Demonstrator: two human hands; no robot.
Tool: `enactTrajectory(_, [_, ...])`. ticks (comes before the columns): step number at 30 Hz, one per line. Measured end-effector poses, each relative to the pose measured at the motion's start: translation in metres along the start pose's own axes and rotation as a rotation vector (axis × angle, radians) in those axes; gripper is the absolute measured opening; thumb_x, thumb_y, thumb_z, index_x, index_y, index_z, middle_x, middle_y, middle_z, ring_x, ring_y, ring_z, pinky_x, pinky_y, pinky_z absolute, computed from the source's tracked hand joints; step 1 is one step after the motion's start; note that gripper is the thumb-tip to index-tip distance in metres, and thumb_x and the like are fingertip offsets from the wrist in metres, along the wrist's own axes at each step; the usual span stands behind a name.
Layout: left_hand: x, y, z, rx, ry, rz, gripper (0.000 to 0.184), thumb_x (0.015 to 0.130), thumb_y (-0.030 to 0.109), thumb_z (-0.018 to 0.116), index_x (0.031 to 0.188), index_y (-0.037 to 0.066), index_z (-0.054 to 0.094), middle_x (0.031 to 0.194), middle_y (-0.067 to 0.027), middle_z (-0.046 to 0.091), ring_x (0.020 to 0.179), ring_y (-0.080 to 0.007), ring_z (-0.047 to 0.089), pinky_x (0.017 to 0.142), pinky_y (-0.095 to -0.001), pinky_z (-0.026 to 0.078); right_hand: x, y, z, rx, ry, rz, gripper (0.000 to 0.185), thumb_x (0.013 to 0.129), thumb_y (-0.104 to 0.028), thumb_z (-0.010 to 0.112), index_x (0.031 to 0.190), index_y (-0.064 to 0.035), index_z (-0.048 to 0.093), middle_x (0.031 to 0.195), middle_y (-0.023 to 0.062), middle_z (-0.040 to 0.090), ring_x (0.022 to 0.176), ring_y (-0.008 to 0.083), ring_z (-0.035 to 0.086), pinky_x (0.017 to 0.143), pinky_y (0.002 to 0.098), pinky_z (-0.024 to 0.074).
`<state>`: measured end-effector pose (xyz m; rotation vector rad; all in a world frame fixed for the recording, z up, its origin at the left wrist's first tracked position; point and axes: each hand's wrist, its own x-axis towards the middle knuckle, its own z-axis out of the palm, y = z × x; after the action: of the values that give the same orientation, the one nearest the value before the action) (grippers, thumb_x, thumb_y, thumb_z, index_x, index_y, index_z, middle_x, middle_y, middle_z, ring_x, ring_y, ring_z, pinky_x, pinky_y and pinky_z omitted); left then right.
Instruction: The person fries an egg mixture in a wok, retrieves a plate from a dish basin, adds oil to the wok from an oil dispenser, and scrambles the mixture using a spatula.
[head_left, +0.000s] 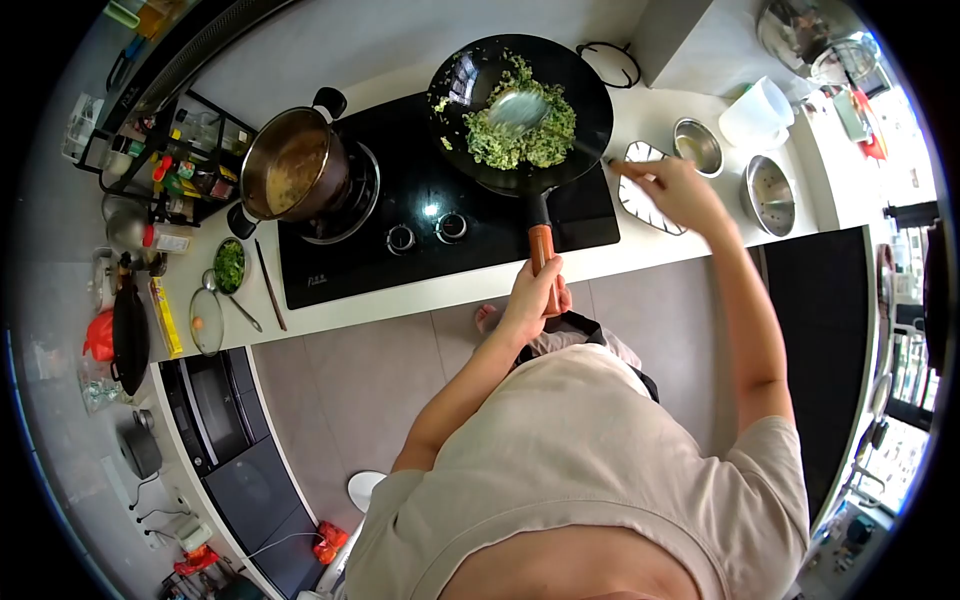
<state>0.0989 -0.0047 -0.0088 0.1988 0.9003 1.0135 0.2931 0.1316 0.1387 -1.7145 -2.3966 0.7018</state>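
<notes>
My left hand (530,303) is wrapped round the orange-brown handle (542,255) of a black wok (450,75). The wok sits over the right side of the hob, holding chopped green food (545,145). Out past the wok's right rim is my right hand (675,192), its fingers closed at the end of a spatula whose blurred, shiny head (518,112) lies over the food. The spatula's thin shaft is hard to make out. Under and beside the right hand lies a white dish with dark stripes (640,205).
A pot of brownish liquid (285,165) stands on the left burner of the black hob (345,270). Left of it are a bowl of chopped greens (230,266), a chopstick-like stick (270,285) and a glass lid (207,322). Metal bowls (768,197) and a white jug (757,115) stand right.
</notes>
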Motion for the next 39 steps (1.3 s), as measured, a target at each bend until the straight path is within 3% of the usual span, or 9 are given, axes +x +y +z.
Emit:
enactTrajectory(9, [-0.018, 0.033, -0.023, 0.091, -0.01, -0.055, 0.032, 0.089, 0.032, 0.067, 0.101, 0.01, 0.047, 0.071, -0.0032, 0.055, 0.047, -0.0145, 0.055, 0.04, -0.027, 0.043, 0.037, -0.003, 0.048, 0.044, 0.064, 0.048, 0.035, 0.087, -0.011, 0.047, 0.116, -0.0106, 0.067, 0.093, 0.0239, 0.067, 0.085, 0.0401, 0.065, 0.079, 0.0449, 0.0517])
enactTrajectory(13, [-0.017, 0.031, -0.025, 0.088, -0.02, -0.06, 0.033, 0.089, 0.031, 0.067, 0.102, 0.009, 0.047, 0.07, -0.0029, 0.055, 0.047, -0.0139, 0.055, 0.04, -0.0266, 0.043, 0.03, -0.025, 0.028, 0.239, 0.018, 0.169, 0.031, 0.091, -0.018, 0.05, 0.115, -0.0095, 0.068, 0.073, 0.0199, 0.067, 0.057, 0.0275, 0.065, 0.062, 0.0382, 0.0534])
enactTrajectory(14, [-0.018, 0.03, -0.025, 0.086, -0.01, -0.059, 0.033, 0.089, 0.031, 0.067, 0.102, 0.009, 0.047, 0.07, -0.0028, 0.055, 0.047, -0.0138, 0.055, 0.04, -0.0265, 0.043, 0.036, -0.028, 0.032, 0.297, 0.087, 0.154, 0.03, 0.092, -0.022, 0.052, 0.114, -0.0089, 0.068, 0.061, 0.0132, 0.062, 0.047, 0.018, 0.06, 0.051, 0.0338, 0.051])
enactTrajectory(18, [-0.017, 0.032, -0.025, 0.085, 0.0, -0.049, 0.033, 0.089, 0.031, 0.067, 0.103, 0.009, 0.048, 0.07, -0.0027, 0.055, 0.046, -0.0137, 0.055, 0.04, -0.0264, 0.043, 0.059, -0.04, 0.065, 0.544, 0.115, 0.245, 0.03, 0.093, -0.023, 0.05, 0.112, -0.009, 0.069, 0.053, 0.0035, 0.053, 0.044, 0.0124, 0.056, 0.038, 0.028, 0.0446])
enactTrajectory(21, [-0.015, 0.032, -0.025, 0.112, -0.005, -0.041, 0.032, 0.091, 0.032, 0.065, 0.103, 0.007, 0.048, 0.071, -0.0034, 0.054, 0.046, -0.0135, 0.055, 0.04, -0.0264, 0.043, 0.035, -0.053, 0.059, 0.539, -0.132, 0.259, 0.033, 0.093, -0.023, 0.051, 0.119, -0.0092, 0.066, 0.054, 0.0036, 0.053, 0.042, 0.0104, 0.052, 0.036, 0.0267, 0.0397])
enactTrajectory(28, [-0.016, 0.032, -0.026, 0.131, -0.005, -0.054, 0.033, 0.09, 0.033, 0.066, 0.103, 0.009, 0.048, 0.07, -0.0025, 0.055, 0.047, -0.0137, 0.056, 0.04, -0.0265, 0.043, 0.063, -0.051, 0.068, 0.92, 0.09, 0.258, 0.035, 0.094, -0.028, 0.056, 0.121, -0.0079, 0.064, 0.058, -0.0003, 0.05, 0.043, 0.0062, 0.046, 0.035, 0.0227, 0.0315])
enactTrajectory(32, [-0.015, 0.031, -0.027, 0.132, -0.025, -0.041, 0.032, 0.09, 0.033, 0.066, 0.102, 0.009, 0.048, 0.07, -0.0027, 0.054, 0.047, -0.0137, 0.056, 0.04, -0.0264, 0.043, 0.055, -0.055, 0.073, 0.88, -0.08, 0.211, 0.034, 0.093, -0.033, 0.059, 0.113, -0.0078, 0.068, 0.055, -0.0004, 0.049, 0.042, 0.0063, 0.046, 0.035, 0.0233, 0.0305])
enactTrajectory(36, [-0.015, 0.03, -0.026, 0.121, -0.027, -0.037, 0.033, 0.09, 0.033, 0.066, 0.1, 0.008, 0.048, 0.07, -0.0029, 0.054, 0.047, -0.0138, 0.056, 0.041, -0.0264, 0.043, 0.023, -0.046, 0.034, 0.495, -0.252, 0.154, 0.033, 0.091, -0.04, 0.062, 0.1, -0.0106, 0.074, 0.047, -0.0002, 0.046, 0.039, 0.0079, 0.045, 0.036, 0.0257, 0.0336])
enactTrajectory(39, [-0.015, 0.031, -0.027, 0.129, -0.033, -0.036, 0.032, 0.09, 0.032, 0.066, 0.1, 0.008, 0.048, 0.07, -0.003, 0.054, 0.047, -0.0141, 0.056, 0.041, -0.027, 0.043, 0.021, -0.028, -0.005, 0.12, -0.223, 0.117, 0.035, 0.09, -0.043, 0.062, 0.103, -0.0123, 0.074, 0.045, 0.0016, 0.044, 0.038, 0.0091, 0.045, 0.038, 0.0281, 0.0366])
